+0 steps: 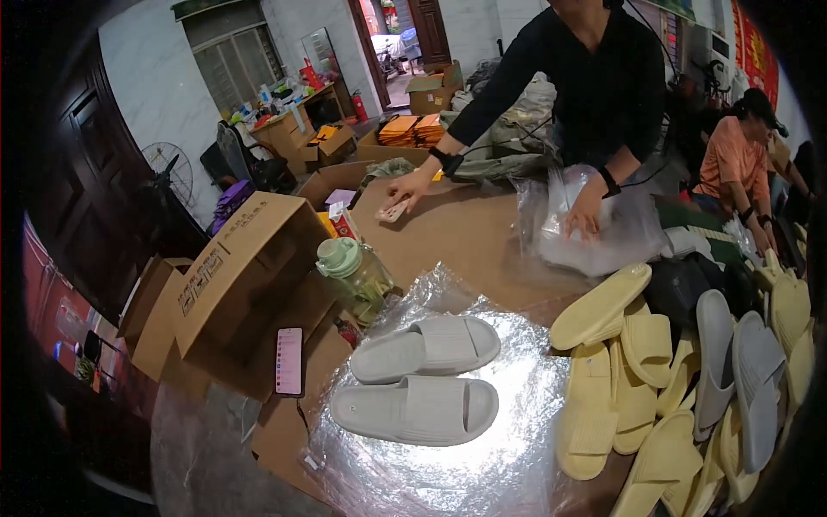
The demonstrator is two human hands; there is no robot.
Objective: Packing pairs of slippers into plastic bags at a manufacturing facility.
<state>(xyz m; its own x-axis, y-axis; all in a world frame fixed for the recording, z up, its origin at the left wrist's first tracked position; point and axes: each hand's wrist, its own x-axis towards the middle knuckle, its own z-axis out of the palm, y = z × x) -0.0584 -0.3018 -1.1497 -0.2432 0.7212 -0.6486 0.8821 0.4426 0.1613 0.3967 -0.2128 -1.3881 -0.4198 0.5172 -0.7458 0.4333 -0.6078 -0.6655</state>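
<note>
Neither of my hands shows in the head view. Two light grey slippers, a far one (383,355) and a near one (370,410), lie side by side, toes to the right. Beneath them is a shiny sheet of clear plastic (413,478), which looks like stacked bags. Yellow slippers (590,426) are heaped to the right, with a few grey slippers (713,353) among them. Across the table, a co-worker's hand (413,188) is on a small pale object (394,210) I cannot make out. The co-worker's other hand (587,207) presses on clear plastic bags (564,246).
A lidded green bottle (357,280) stands beyond the slippers, beside an open cardboard box (250,267). A lit phone (290,362) lies left of the plastic. Cardboard (448,233) covers the tabletop. Further right, another person (732,164) leans over the slipper pile.
</note>
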